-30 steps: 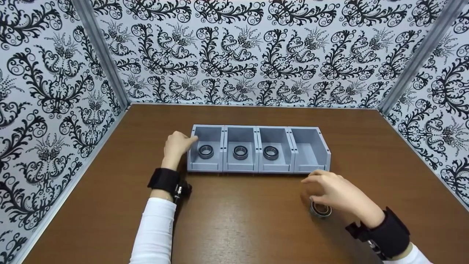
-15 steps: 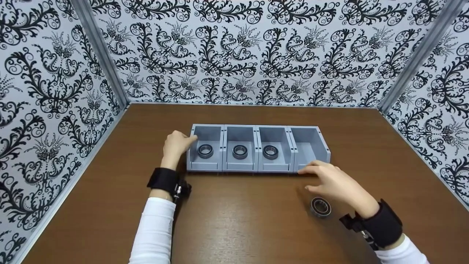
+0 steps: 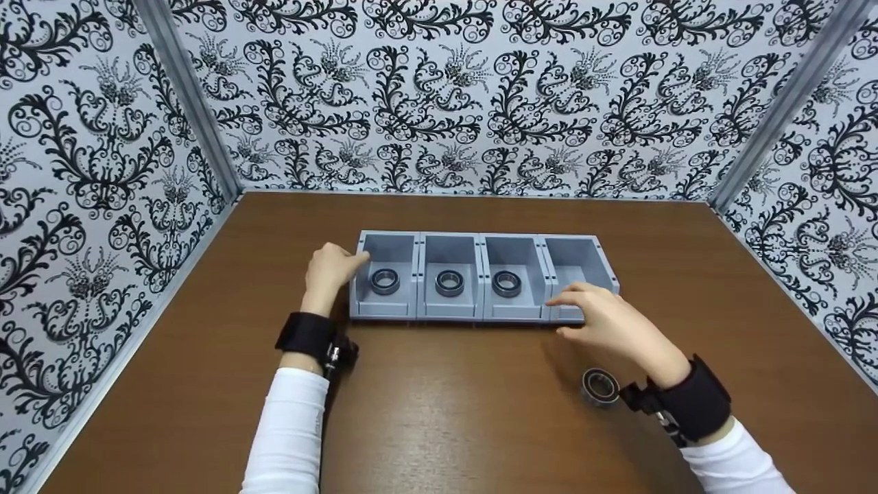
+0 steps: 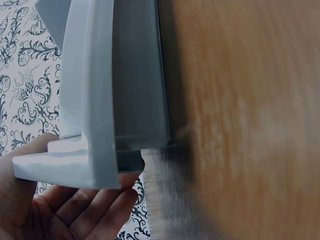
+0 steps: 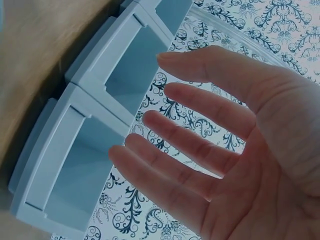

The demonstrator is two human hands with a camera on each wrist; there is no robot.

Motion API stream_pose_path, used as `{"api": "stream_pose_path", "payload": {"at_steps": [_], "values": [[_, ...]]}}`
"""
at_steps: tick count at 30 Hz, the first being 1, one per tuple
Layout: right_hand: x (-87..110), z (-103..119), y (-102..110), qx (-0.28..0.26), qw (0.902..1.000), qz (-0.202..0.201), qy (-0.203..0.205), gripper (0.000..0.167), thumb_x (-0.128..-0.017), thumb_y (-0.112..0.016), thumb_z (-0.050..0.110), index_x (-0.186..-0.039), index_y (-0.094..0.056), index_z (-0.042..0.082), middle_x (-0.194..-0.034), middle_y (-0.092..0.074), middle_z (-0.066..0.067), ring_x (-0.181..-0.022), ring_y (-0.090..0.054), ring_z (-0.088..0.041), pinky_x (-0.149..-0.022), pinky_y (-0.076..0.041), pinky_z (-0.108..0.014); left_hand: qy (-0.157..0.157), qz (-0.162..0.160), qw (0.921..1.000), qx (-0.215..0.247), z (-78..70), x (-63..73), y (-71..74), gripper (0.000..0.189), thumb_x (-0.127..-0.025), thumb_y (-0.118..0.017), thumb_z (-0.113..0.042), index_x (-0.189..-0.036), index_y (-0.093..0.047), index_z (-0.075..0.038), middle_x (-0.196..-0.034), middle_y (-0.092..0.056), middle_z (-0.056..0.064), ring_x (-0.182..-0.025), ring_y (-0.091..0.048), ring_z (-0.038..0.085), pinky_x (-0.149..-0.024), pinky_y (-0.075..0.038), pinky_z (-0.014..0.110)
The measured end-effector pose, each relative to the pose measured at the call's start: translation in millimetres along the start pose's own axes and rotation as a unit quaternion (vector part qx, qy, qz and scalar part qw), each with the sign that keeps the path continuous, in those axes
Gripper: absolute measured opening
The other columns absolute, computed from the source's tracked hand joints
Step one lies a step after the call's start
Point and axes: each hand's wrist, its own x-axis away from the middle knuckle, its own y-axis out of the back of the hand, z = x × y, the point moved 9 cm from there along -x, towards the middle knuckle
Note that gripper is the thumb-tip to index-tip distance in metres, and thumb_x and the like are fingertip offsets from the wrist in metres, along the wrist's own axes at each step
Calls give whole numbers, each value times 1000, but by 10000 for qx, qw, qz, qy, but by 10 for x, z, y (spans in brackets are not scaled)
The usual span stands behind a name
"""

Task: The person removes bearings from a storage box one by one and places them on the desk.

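Four grey plastic bins joined side by side form a bin row on the brown table. My left hand grips the row's left end wall; in the left wrist view the thumb and fingers lie on either side of it. Bearings sit in the three left bins: one bearing, another bearing and a third bearing. My right hand hovers before the rightmost bin, fingers spread and holding nothing, hiding part of that bin. A loose bearing lies on the table below that hand.
The wooden table runs back to walls covered with black-and-white patterned sheeting. Grey metal posts stand at the corners. Each wrist wears a black strap with a small camera.
My right hand has moved up and left, away from the loose bearing and over the front of the rightmost bin. The left hand, the bins and the bearings have stayed put.
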Motion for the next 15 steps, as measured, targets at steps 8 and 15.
{"api": "stream_pose_path", "payload": {"at_steps": [8, 15], "values": [[-124, 38, 17, -29, 9998, -52, 181, 39, -83, -81, 2, -121, -74, -2, -117, -68, -19, -108, -67, -40, -91, -54, -55, -67, -47, 9999, 59, -24, 11, 11, 49, -94, -71, -44, -56, -56, -16, -70, -59, 3, -71, -55, 24, -57, -39, 35], [-227, 42, 32, -80, 9994, -87, 315, 39, -81, -81, 0, -119, -73, -5, -116, -67, -23, -105, -66, -41, -90, -53, -55, -53, -26, 10000, 48, -16, 16, 10, 49, -95, -70, -46, -59, -57, -15, -72, -61, 4, -71, -56, 24, -56, -38, 34]]}}
